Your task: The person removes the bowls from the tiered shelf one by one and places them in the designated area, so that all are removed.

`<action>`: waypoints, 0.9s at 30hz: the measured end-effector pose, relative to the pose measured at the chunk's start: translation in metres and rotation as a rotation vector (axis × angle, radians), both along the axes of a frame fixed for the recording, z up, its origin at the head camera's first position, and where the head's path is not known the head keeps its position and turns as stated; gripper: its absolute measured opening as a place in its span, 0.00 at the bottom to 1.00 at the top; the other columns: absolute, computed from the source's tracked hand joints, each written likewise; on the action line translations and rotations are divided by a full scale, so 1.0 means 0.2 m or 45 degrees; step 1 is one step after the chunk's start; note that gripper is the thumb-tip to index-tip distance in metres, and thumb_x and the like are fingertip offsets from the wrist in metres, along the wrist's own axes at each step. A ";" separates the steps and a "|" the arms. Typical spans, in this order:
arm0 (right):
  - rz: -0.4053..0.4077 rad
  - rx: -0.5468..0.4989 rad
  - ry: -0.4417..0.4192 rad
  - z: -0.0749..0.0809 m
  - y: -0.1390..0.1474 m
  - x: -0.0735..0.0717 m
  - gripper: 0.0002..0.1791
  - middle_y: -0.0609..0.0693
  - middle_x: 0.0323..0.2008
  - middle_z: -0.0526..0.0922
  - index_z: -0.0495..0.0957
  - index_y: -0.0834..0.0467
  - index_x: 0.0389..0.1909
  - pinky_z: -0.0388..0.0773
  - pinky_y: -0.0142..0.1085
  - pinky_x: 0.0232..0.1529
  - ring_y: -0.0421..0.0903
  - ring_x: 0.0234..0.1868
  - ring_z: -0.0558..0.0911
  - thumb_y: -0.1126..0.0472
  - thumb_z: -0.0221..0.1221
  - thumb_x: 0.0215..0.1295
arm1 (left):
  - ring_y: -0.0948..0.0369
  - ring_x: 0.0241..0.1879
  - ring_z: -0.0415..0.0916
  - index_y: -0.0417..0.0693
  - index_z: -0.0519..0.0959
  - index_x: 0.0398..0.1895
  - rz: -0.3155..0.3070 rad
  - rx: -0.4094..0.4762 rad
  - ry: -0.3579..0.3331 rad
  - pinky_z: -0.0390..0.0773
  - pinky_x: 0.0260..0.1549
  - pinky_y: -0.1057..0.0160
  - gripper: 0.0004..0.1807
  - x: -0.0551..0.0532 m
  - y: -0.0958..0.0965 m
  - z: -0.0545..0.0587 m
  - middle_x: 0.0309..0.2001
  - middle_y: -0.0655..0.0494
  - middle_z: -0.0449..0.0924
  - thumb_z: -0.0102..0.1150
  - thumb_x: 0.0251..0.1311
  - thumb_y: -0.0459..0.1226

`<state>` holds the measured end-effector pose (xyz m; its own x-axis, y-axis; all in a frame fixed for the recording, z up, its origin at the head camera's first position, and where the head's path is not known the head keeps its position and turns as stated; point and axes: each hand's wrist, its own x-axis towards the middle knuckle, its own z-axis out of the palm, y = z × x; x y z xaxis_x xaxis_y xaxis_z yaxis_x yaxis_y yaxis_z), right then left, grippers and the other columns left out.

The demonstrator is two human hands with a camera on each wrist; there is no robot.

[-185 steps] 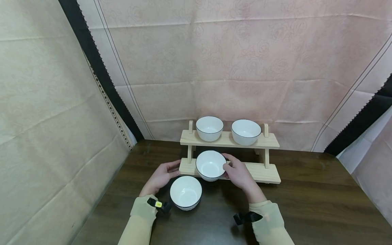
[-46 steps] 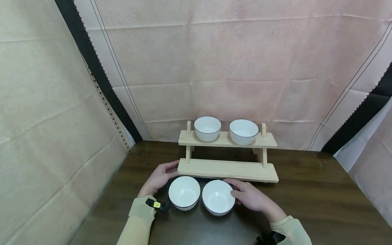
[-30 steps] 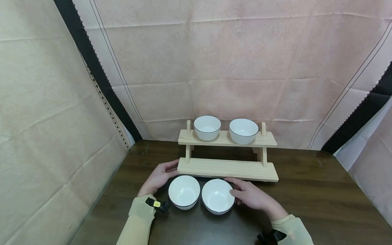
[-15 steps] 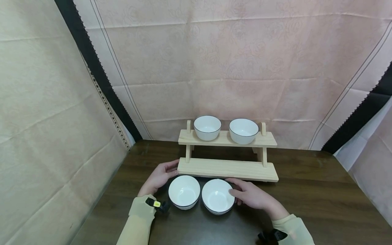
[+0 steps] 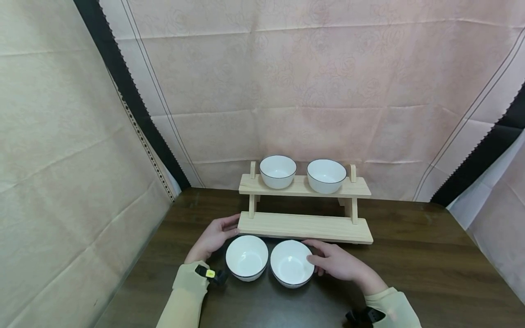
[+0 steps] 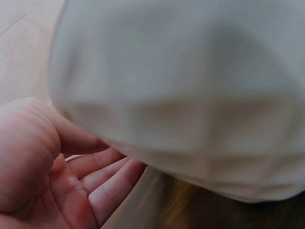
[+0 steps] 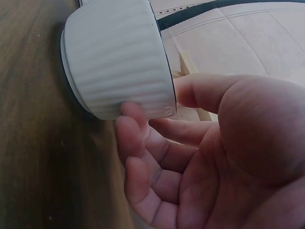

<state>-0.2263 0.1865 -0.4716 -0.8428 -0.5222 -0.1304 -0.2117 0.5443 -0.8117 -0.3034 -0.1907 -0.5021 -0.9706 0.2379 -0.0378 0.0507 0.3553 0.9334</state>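
Note:
My right hand (image 5: 336, 262) pinches the right side of a white bowl (image 5: 290, 264) with a dark rim. Its thumb lies at the rim and the fingers bear on the ribbed outer wall, close above the table in the right wrist view. Just left of it is a matching bowl (image 5: 246, 257), which fills much of the left wrist view. With my left hand (image 5: 213, 237) I hold the left end of the wooden two-tier rack (image 5: 305, 226); the fingertips are hidden behind that bowl in the left wrist view. Nothing stands on the rack's lower shelf.
On the rack's upper shelf stand two more white bowls, a left one (image 5: 278, 172) and a right one (image 5: 326, 176). A brown wooden table (image 5: 430, 255) lies beneath. Pale cloth (image 5: 320, 91) hangs close behind the rack, and another cloth (image 5: 82, 182) on the left.
Since the oldest frame my right hand has brought its bowl from the lower shelf toward me, down beside the other bowl. Over the last second almost nothing moves; the left hand stays at the rack.

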 end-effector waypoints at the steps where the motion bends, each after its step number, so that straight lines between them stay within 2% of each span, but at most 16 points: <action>1: 0.002 0.000 0.001 0.00 0.00 0.00 0.28 0.49 0.27 0.80 0.65 0.55 0.69 0.79 0.39 0.29 0.52 0.30 0.81 0.49 0.54 0.72 | 0.54 0.59 0.75 0.55 0.70 0.68 0.001 0.001 -0.002 0.72 0.58 0.49 0.27 0.00 0.00 0.00 0.63 0.53 0.73 0.60 0.65 0.38; 14: -0.041 -0.006 -0.029 0.02 0.03 0.00 0.27 0.50 0.28 0.82 0.67 0.54 0.67 0.79 0.41 0.29 0.51 0.30 0.81 0.50 0.55 0.71 | 0.54 0.58 0.75 0.55 0.71 0.68 -0.010 0.004 -0.011 0.72 0.58 0.49 0.27 -0.02 0.01 0.00 0.62 0.53 0.74 0.61 0.64 0.38; 18: -0.025 -0.017 -0.017 0.04 0.04 0.00 0.27 0.51 0.28 0.82 0.67 0.54 0.67 0.79 0.42 0.30 0.52 0.31 0.81 0.50 0.54 0.72 | 0.54 0.59 0.74 0.56 0.70 0.68 -0.020 -0.016 -0.015 0.72 0.58 0.49 0.28 -0.02 0.00 0.01 0.63 0.53 0.73 0.61 0.65 0.39; 22: -0.025 -0.009 0.025 0.07 0.06 -0.01 0.24 0.52 0.29 0.82 0.69 0.54 0.66 0.79 0.41 0.31 0.51 0.31 0.81 0.50 0.53 0.73 | 0.54 0.60 0.73 0.58 0.70 0.69 -0.014 -0.069 -0.034 0.71 0.59 0.47 0.28 -0.01 -0.01 0.01 0.64 0.55 0.73 0.61 0.64 0.43; 27: -0.135 0.017 0.089 0.13 0.08 -0.02 0.21 0.51 0.28 0.81 0.72 0.54 0.63 0.78 0.41 0.31 0.48 0.30 0.81 0.52 0.53 0.73 | 0.53 0.64 0.69 0.57 0.71 0.68 0.062 -0.175 0.023 0.68 0.60 0.43 0.26 -0.03 -0.03 0.07 0.64 0.56 0.73 0.57 0.67 0.49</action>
